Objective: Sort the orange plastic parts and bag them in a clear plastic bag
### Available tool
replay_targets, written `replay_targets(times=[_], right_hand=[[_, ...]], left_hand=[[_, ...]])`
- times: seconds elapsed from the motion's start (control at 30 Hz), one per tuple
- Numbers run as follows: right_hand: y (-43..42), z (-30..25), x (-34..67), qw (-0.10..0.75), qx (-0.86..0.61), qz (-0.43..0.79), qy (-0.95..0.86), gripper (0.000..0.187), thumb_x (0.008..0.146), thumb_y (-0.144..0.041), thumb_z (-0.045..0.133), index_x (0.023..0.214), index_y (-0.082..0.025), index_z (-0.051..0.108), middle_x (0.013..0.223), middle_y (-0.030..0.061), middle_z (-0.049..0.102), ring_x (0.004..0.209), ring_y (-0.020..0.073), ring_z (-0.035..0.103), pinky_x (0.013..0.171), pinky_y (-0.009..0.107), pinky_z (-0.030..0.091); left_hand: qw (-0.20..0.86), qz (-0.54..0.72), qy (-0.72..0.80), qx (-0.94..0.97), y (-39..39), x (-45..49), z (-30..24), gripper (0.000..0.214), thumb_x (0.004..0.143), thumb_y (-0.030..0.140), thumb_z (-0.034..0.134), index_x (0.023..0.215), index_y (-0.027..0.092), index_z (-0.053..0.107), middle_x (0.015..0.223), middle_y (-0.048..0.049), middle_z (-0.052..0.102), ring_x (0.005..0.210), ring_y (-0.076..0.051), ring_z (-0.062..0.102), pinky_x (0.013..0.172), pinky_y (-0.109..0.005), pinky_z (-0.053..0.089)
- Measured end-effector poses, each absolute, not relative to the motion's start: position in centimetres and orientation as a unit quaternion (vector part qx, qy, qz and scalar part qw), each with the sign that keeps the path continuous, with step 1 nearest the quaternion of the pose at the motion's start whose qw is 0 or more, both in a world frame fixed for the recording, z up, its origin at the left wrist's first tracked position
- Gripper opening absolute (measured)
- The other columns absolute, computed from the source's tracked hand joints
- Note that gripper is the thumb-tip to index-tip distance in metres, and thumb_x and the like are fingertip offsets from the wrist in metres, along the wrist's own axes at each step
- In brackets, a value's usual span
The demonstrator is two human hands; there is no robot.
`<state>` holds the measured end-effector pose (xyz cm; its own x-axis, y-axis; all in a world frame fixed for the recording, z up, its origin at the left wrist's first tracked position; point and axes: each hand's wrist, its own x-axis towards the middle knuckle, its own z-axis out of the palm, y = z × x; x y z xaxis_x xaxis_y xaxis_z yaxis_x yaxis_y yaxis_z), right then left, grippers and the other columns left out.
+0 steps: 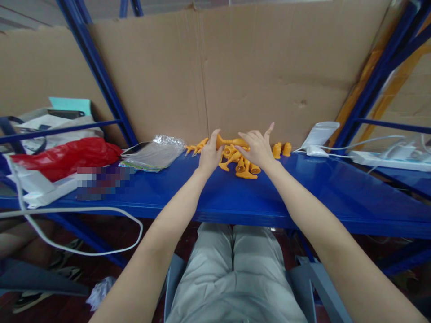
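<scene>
My left hand (210, 154) has its thumb and forefinger around the flared end of an orange plastic piece (232, 142). This piece lies crosswise between my hands, and its slimmer end passes between the thumb and fingers of my right hand (257, 146). The little finger of my right hand sticks up. Below both hands is a pile of orange plastic parts (247, 172), some with curved T-shaped handles, some with round hollow ends. Left of my left hand lie several orange parts with metal spirals (195, 147). Right of my right hand stand two small orange bell-shaped parts (282, 150).
A blue shelf table (242, 202) has a cardboard sheet (252, 67) behind it. To the left are a clear plastic bag (164, 152), a red bag (74, 154) and a looping white cable (101, 253). A white stand (318, 139) with cables is on the right.
</scene>
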<state>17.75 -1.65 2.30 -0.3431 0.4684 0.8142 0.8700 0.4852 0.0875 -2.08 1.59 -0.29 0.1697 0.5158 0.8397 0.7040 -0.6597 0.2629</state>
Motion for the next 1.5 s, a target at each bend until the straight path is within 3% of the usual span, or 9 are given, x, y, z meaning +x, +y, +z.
replay_targets(times=[0.1,0.2,0.3,0.37,0.6,0.8,1.1,1.3,1.5], right_hand=[[-1.2,2.3,18.0,0.446,-0.438,-0.208,-0.753,0.045,0.097,-0.045,0.049,0.132,-0.020,0.060,0.116,0.0140,0.070,0.118,0.0325,0.058,0.113,0.075,0.002],[-0.4,2.2,18.1,0.514,-0.443,-0.089,-0.729,0.043,0.096,-0.050,0.050,0.128,-0.022,0.060,0.107,0.0095,0.072,0.113,0.0286,0.062,0.113,0.072,0.017],[0.1,2.4,18.1,0.555,-0.425,0.091,-0.709,0.041,0.091,-0.056,0.056,0.109,-0.021,0.068,0.094,0.0073,0.074,0.099,0.0248,0.068,0.104,0.055,0.043],[0.0,2.6,18.0,0.564,-0.404,0.200,-0.692,0.041,0.086,-0.059,0.063,0.094,-0.020,0.069,0.084,0.0058,0.073,0.089,0.0221,0.069,0.091,0.042,0.053],[-1.2,2.9,17.2,0.557,-0.399,0.360,-0.632,0.046,0.078,-0.063,0.072,0.066,-0.020,0.060,0.059,0.0016,0.065,0.060,0.0141,0.066,0.068,0.027,0.058],[-1.6,3.1,17.1,0.534,-0.436,0.381,-0.616,0.045,0.079,-0.058,0.073,0.065,-0.018,0.058,0.058,0.0013,0.064,0.054,0.0106,0.063,0.059,0.023,0.057],[-1.1,2.8,17.3,0.527,-0.405,0.397,-0.633,0.030,0.081,-0.041,0.077,0.079,-0.019,0.058,0.066,-0.0024,0.063,0.048,0.0076,0.053,0.048,0.022,0.055],[-0.3,2.2,17.7,0.528,-0.384,0.359,-0.668,0.032,0.078,-0.042,0.079,0.086,-0.021,0.055,0.070,-0.0037,0.061,0.055,0.0092,0.055,0.052,0.023,0.054],[1.1,1.7,18.3,0.519,-0.356,0.256,-0.734,0.035,0.076,-0.043,0.077,0.094,-0.022,0.055,0.087,0.0000,0.065,0.076,0.0152,0.063,0.068,0.031,0.056]], left_hand=[[0.109,-0.525,-0.406,-0.740,2.0,-2.8,-0.2,0.063,0.089,0.009,0.050,0.148,0.023,0.033,0.139,-0.0124,0.061,0.114,-0.024,0.067,0.099,-0.038,0.054],[0.121,-0.529,-0.410,-0.733,2.2,-3.2,-0.2,0.064,0.089,0.010,0.050,0.149,0.024,0.031,0.139,-0.0118,0.060,0.115,-0.025,0.067,0.098,-0.039,0.055],[0.132,-0.526,-0.409,-0.734,2.2,-3.1,-0.2,0.065,0.089,0.010,0.049,0.150,0.024,0.030,0.139,-0.0126,0.060,0.115,-0.025,0.067,0.099,-0.040,0.054],[0.137,-0.524,-0.404,-0.737,2.1,-3.1,-0.2,0.066,0.089,0.009,0.048,0.150,0.025,0.029,0.139,-0.0125,0.061,0.115,-0.025,0.067,0.099,-0.041,0.054],[0.123,-0.527,-0.404,-0.737,2.0,-3.1,-0.2,0.065,0.089,0.010,0.047,0.150,0.024,0.031,0.140,-0.0129,0.060,0.119,-0.026,0.065,0.102,-0.043,0.053],[0.105,-0.526,-0.395,-0.746,2.2,-3.1,-0.3,0.063,0.089,0.012,0.044,0.150,0.022,0.030,0.144,-0.0145,0.056,0.128,-0.027,0.059,0.107,-0.046,0.048],[0.127,-0.523,-0.397,-0.743,2.2,-3.2,-0.3,0.060,0.090,0.012,0.044,0.148,0.022,0.032,0.138,-0.0152,0.060,0.121,-0.026,0.063,0.104,-0.045,0.050],[0.106,-0.512,-0.400,-0.752,2.2,-3.3,-0.2,0.062,0.090,0.014,0.043,0.151,0.021,0.028,0.144,-0.0165,0.055,0.121,-0.028,0.063,0.103,-0.045,0.051],[0.129,-0.511,-0.402,-0.749,2.3,-3.2,-0.2,0.064,0.089,0.012,0.043,0.151,0.022,0.027,0.143,-0.0155,0.056,0.124,-0.028,0.061,0.103,-0.044,0.051]])
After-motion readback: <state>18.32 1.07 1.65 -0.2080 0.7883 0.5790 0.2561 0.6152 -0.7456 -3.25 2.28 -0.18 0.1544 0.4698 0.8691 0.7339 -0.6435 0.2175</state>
